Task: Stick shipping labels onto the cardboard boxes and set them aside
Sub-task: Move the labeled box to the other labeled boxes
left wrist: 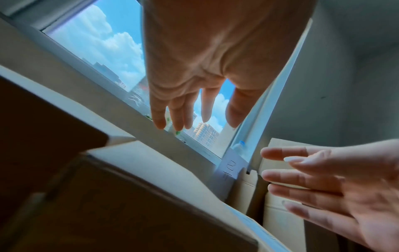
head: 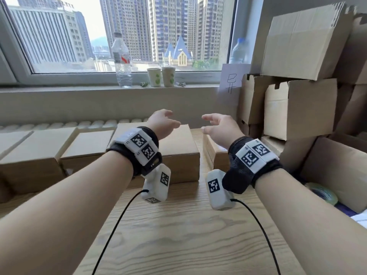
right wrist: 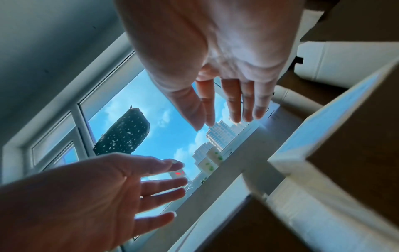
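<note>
Both hands hover palms facing each other above the wooden table (head: 178,225), holding nothing. My left hand (head: 162,122) is open over the far edge of a closed cardboard box (head: 178,147); its fingers (left wrist: 179,114) hang straight. My right hand (head: 218,124) is open just right of that box, above a smaller box (head: 215,153) with a white label on top. In the right wrist view the right hand's fingers (right wrist: 233,105) are straight and the left hand (right wrist: 129,184) is spread beside them. In the left wrist view the right hand (left wrist: 323,184) shows at the right edge.
More closed boxes (head: 39,153) line the table's left back. Stacked cartons (head: 297,108) rise on the right, with an open carton holding a tape roll (head: 322,192) in front. A water bottle (head: 121,60) and two paper cups (head: 161,76) stand on the windowsill.
</note>
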A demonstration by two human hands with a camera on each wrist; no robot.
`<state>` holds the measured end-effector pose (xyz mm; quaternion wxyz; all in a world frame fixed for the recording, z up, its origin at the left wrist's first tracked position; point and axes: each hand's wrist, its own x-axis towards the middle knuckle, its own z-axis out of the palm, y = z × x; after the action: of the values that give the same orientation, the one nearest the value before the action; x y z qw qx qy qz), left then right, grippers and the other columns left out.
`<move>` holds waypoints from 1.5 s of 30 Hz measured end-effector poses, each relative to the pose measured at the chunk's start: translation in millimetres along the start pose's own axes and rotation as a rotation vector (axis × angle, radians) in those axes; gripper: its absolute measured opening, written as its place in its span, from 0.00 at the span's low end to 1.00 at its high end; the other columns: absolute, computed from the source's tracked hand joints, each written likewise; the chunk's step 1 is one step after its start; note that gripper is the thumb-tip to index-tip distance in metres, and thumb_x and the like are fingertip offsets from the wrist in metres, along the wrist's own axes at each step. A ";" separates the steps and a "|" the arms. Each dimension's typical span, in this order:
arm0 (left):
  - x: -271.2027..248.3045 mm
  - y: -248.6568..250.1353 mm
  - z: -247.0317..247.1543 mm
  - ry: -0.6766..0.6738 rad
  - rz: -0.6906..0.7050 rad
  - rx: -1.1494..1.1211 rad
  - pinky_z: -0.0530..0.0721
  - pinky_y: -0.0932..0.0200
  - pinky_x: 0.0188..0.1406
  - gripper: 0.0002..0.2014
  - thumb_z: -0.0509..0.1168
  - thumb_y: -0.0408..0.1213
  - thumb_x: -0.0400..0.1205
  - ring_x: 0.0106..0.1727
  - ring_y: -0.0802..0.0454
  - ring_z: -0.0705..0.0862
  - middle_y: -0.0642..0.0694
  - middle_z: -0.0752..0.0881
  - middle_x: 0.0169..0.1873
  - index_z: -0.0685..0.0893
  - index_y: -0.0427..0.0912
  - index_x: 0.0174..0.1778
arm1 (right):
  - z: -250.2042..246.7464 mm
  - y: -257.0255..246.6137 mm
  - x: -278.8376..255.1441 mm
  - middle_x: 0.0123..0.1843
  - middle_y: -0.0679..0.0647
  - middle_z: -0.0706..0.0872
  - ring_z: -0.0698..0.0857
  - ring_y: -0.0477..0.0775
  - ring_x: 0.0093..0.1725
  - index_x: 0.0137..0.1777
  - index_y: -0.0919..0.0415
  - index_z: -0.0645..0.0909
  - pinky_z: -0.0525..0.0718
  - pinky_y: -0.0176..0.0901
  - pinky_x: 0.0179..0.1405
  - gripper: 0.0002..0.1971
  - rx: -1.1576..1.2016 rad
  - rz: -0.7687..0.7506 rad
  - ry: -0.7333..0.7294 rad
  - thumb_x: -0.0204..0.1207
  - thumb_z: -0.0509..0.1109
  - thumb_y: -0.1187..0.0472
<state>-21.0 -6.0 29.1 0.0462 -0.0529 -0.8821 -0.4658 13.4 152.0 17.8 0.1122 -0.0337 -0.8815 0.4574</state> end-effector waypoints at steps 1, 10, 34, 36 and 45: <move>-3.7 -7.5 -6.7 0.004 -0.018 -0.018 0.75 0.59 0.63 0.25 0.67 0.34 0.80 0.68 0.45 0.78 0.40 0.78 0.70 0.73 0.38 0.74 | 8.0 -4.3 -3.1 0.74 0.52 0.76 0.74 0.51 0.73 0.72 0.52 0.76 0.68 0.37 0.63 0.23 0.000 0.013 -0.036 0.77 0.68 0.61; -24.9 -51.2 -30.5 -0.030 -0.137 -0.200 0.78 0.48 0.68 0.23 0.67 0.34 0.79 0.69 0.45 0.77 0.39 0.78 0.68 0.75 0.38 0.71 | 51.0 -0.9 -8.8 0.80 0.57 0.68 0.69 0.58 0.77 0.80 0.60 0.62 0.66 0.48 0.75 0.30 0.002 0.214 -0.093 0.79 0.66 0.58; -23.7 -29.3 -22.2 -0.088 -0.157 -0.393 0.79 0.48 0.63 0.29 0.69 0.34 0.77 0.64 0.47 0.78 0.42 0.79 0.64 0.70 0.40 0.74 | 39.4 10.2 -23.3 0.46 0.59 0.83 0.80 0.51 0.38 0.48 0.57 0.77 0.79 0.41 0.37 0.08 0.388 0.307 -0.077 0.78 0.61 0.70; -26.8 -25.6 -26.9 -0.072 -0.148 -0.432 0.80 0.48 0.62 0.31 0.70 0.34 0.77 0.64 0.47 0.79 0.41 0.79 0.65 0.68 0.39 0.76 | 31.9 7.3 -30.6 0.47 0.59 0.83 0.80 0.49 0.36 0.46 0.56 0.77 0.79 0.39 0.35 0.08 0.454 0.288 -0.040 0.76 0.63 0.70; -70.5 -12.2 -51.3 0.039 -0.148 -0.587 0.77 0.66 0.27 0.08 0.70 0.42 0.77 0.23 0.58 0.74 0.50 0.77 0.27 0.80 0.42 0.41 | 0.2 -16.6 -78.7 0.44 0.52 0.85 0.83 0.51 0.39 0.51 0.57 0.81 0.82 0.41 0.27 0.07 0.720 0.267 0.026 0.74 0.71 0.62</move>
<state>48.8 -58.8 38.8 0.0119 0.0095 -0.7100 -0.7040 90.6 129.5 18.0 0.0673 -0.1122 -0.6507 0.7480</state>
